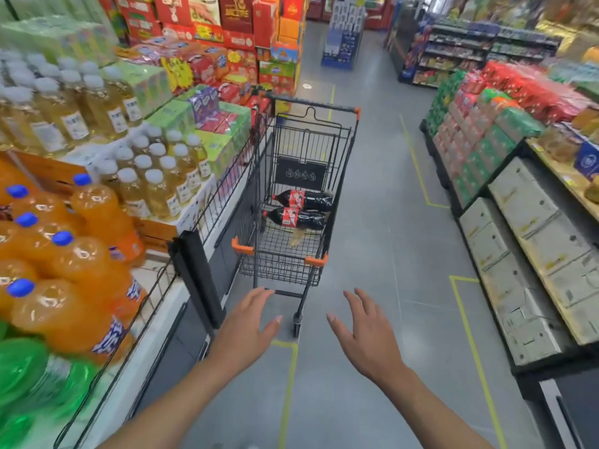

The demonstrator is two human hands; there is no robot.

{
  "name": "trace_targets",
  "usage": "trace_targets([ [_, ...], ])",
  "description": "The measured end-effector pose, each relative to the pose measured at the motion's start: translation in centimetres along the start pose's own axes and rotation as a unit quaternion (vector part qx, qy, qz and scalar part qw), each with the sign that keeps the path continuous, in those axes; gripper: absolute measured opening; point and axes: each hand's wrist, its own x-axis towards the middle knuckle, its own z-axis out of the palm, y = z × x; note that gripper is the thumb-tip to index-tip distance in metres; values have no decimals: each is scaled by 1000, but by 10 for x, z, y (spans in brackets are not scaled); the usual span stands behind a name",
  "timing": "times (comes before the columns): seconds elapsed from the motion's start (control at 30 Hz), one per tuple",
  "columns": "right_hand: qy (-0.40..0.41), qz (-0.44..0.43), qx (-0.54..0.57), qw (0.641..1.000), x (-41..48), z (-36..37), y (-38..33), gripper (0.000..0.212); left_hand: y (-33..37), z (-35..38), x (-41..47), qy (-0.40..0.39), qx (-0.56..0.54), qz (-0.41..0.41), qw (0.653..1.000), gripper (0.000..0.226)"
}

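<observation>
My left hand [249, 322] and right hand [366, 332] hover, fingers wide and empty, short of the cart [279, 254], with open floor [372, 222] on its right.

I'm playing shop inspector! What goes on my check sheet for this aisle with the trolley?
Surface: grey floor with yellow lines.
Job's things: shopping trolley stands in the aisle; two cola bottles lie on their sides inside it.
Clutter: nothing seen.
Hands: left hand and right hand are open, fingers spread, reaching toward the trolley and holding nothing.
Cables: nothing seen.
Surroundings: orange drink bottles and yellow drink bottles on the left shelves; pale boxes stacked on the right.
</observation>
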Motion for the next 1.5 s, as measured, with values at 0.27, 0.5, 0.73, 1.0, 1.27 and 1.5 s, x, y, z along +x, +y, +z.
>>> trace_targets([
  [0.27,-7,26,17,999,119,-11,31,92,21,20,140,-19,-22,10,1000,58],
  [0.5,-39,-4,23,999,248,-23,67,96,42,38,253,-18,-37,-45,998,56],
  [0.73,-85,-58,16,995,366,-31,71,96,47,33,336,9,-77,-115,990,54],
  [1.0,-129,-95,-16,987,476,-14,48,79,17,14,424,10,-114,-160,981,54],
  [1.27,-169,-101,-43,980,555,5,37,110,-19,9,503,-23,-138,-235,962,57],
  [1.5,-229,-129,-88,961,638,33,37,78,-39,20,567,-49,-175,-301,936,56],
])
